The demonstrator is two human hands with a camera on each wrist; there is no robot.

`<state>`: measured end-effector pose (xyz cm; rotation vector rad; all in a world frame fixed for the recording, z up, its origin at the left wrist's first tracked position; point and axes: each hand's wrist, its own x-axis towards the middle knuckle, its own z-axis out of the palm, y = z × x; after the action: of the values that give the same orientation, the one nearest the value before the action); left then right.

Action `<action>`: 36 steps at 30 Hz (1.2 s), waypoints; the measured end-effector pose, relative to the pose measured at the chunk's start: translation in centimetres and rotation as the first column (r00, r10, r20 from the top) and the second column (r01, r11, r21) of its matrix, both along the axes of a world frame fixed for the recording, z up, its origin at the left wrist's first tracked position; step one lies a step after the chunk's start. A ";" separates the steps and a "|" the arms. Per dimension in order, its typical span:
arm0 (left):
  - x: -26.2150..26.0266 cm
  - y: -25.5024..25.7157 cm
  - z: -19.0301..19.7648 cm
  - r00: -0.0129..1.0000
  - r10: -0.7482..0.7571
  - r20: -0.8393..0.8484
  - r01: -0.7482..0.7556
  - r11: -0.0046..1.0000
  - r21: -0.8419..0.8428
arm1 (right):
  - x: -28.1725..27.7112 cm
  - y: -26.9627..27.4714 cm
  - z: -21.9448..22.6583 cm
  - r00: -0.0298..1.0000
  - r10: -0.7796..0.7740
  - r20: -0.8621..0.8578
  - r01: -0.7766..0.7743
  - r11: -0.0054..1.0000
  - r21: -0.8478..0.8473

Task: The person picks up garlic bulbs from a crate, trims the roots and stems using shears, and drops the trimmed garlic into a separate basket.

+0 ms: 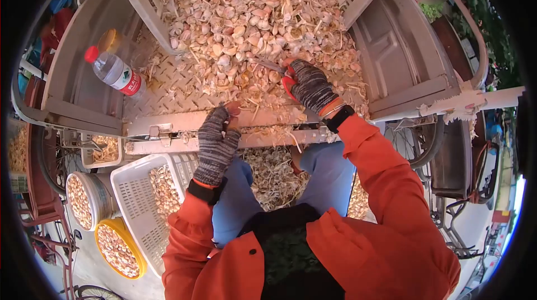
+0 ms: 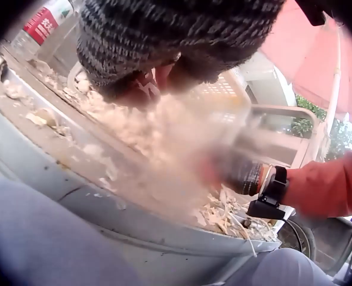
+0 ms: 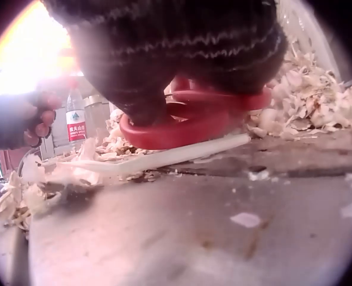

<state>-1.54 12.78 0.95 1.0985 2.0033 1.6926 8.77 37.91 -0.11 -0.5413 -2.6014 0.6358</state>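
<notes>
Garlic trimming is judged to be mid-cycle. Red-handled scissors (image 1: 282,76) are gripped in the right hand (image 1: 310,84), knit-gloved, at the near edge of the garlic pile (image 1: 246,26) on the ribbed metal cart bed (image 1: 168,84). The left hand (image 1: 217,137) rests at the tailgate rail, fingertips curled; whether a clove is pinched cannot be told. The next move is judged to call for a bulb brought to the blades. Papery skins and dry stems are strewn about.

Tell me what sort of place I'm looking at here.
Probably an outdoor garlic-trimming spot at the open back of a small cargo vehicle: garlic heaped on its metal bed, the right hand gripping red-handled scissors, filled baskets and buckets below.
</notes>
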 end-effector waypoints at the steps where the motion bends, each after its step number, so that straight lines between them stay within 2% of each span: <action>1: -0.3 2.0 -1.1 0.990 -0.067 -0.126 0.070 0.997 0.021 | -0.2 0.0 0.2 1.000 0.006 0.029 -0.007 0.999 0.043; 2: 0.0 4.0 -1.8 0.995 -0.091 0.028 0.090 0.994 0.056 | 0.0 -0.2 0.4 0.999 0.002 0.036 -0.004 0.999 0.038; 3: 0.3 5.7 -2.1 0.984 -0.120 0.134 0.100 0.985 0.143 | 0.1 -0.4 0.8 0.999 -0.026 0.032 0.029 0.993 -0.111; 4: 0.2 7.1 -2.2 0.984 -0.119 0.134 0.099 0.984 0.146 | 0.1 -0.5 1.6 0.998 -0.051 0.029 0.057 0.966 -0.254; 6: 0.2 9.0 -2.1 0.966 -0.159 0.204 0.154 0.987 0.040 | 1.4 -0.9 3.5 0.999 -0.006 -0.039 -0.005 0.955 -0.298; 7: 1.0 9.3 -1.0 0.939 -0.222 0.261 0.198 0.974 0.114 | 2.2 -1.7 4.6 0.994 0.024 -0.103 -0.059 0.935 -0.350; 8: 1.6 9.2 -0.5 0.939 -0.221 0.264 0.199 0.974 0.108 | 2.8 -2.7 5.6 0.995 0.022 -0.102 -0.057 0.932 -0.357; 9: 2.2 9.0 0.1 0.843 -0.242 0.480 0.215 0.970 0.113 | 3.4 -4.0 7.1 0.986 0.085 -0.141 -0.132 0.917 -0.376; 10: 2.9 8.8 0.7 0.701 -0.249 0.668 0.227 0.966 0.122 | 4.1 -4.8 7.9 0.972 0.146 -0.183 -0.208 0.897 -0.389; 11: 4.0 8.0 1.4 0.627 -0.246 0.739 0.122 0.968 0.219 | 4.8 -4.9 7.4 0.962 0.154 -0.224 -0.226 0.911 -0.344; 12: 4.7 7.3 1.4 0.631 -0.243 0.737 0.123 0.969 0.214 | 5.7 -5.4 7.8 0.961 0.153 -0.230 -0.228 0.910 -0.347; 14: 5.5 5.7 0.6 0.254 -0.461 0.850 -0.054 0.871 0.489 | 7.7 -6.4 9.0 0.963 0.024 -0.268 -0.145 0.885 -0.443; 15: 6.2 5.1 0.3 0.111 -0.498 0.860 -0.163 0.845 0.510 | 8.8 -6.8 8.8 0.960 0.014 -0.280 -0.114 0.932 -0.345; 16: 6.8 4.4 0.7 0.128 -0.494 0.860 -0.167 0.844 0.510 | 10.3 -7.5 9.2 0.987 0.052 -0.152 -0.079 0.981 -0.179; 18: 8.4 3.2 1.3 -0.019 -0.492 0.870 -0.263 0.842 0.471 | 12.5 -8.9 9.4 0.978 0.187 -0.090 -0.174 0.976 0.128; 19: 9.1 3.1 1.8 -0.041 -0.473 0.880 -0.304 0.845 0.440 | 13.1 -9.5 9.2 0.978 0.184 -0.098 -0.170 0.976 0.133; 22: 10.9 1.5 2.1 -0.054 -0.526 0.849 -0.280 0.824 0.493 | 14.6 -10.5 8.0 0.973 0.190 -0.129 -0.158 0.962 0.223; 24: 12.0 0.7 2.6 -0.034 -0.501 0.865 -0.297 0.831 0.470 | 15.1 -11.0 7.6 0.948 0.262 -0.183 -0.200 0.933 0.300; 26: 12.4 0.0 3.0 -0.014 -0.471 0.882 -0.323 0.837 0.442 | 15.4 -11.3 7.7 0.947 0.276 -0.165 -0.226 0.936 0.271; 28: 12.4 -0.8 3.1 0.147 -0.445 0.883 -0.242 0.850 0.468 | 15.5 -12.1 8.4 0.956 0.263 -0.133 -0.227 0.945 0.238; 29: 12.4 -0.9 3.2 0.146 -0.445 0.883 -0.242 0.850 0.468 | 15.5 -12.4 8.0 0.956 0.263 -0.132 -0.227 0.944 0.238; 30: 12.4 -1.0 3.1 0.194 -0.431 0.881 -0.232 0.852 0.468 | 15.5 -12.8 7.5 0.971 0.212 -0.110 -0.216 0.976 -0.027; 31: 12.2 -0.8 3.1 0.243 -0.421 0.874 -0.220 0.854 0.472 | 15.5 -13.0 7.2 0.983 0.166 -0.075 -0.180 0.942 -0.284; 32: 12.0 -0.7 2.6 0.243 -0.428 0.870 -0.217 0.850 0.479 | 15.4 -12.8 7.3 0.984 0.163 -0.075 -0.178 0.944 -0.277; 33: 12.0 -0.8 2.0 0.288 -0.376 0.881 -0.191 0.879 0.438 | 15.2 -12.9 7.9 0.987 0.160 -0.013 -0.139 0.810 -0.570; 34: 11.9 -0.8 1.3 0.333 -0.321 0.886 -0.170 0.904 0.392 | 15.1 -12.8 8.1 0.983 0.177 0.049 -0.066 0.592 -0.803; 35: 11.5 -0.8 0.7 0.327 -0.291 0.899 -0.182 0.914 0.362 | 15.3 -12.5 7.1 0.987 0.155 -0.031 -0.058 0.170 -0.984; 36: 10.9 -0.7 0.5 0.322 -0.292 0.901 -0.185 0.913 0.362 | 14.9 -12.3 7.4 0.987 0.156 -0.025 -0.052 0.172 -0.984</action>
<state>9.38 12.07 1.43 0.0303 0.8060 2.0229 23.63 25.58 7.29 -0.7141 -1.8745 2.4748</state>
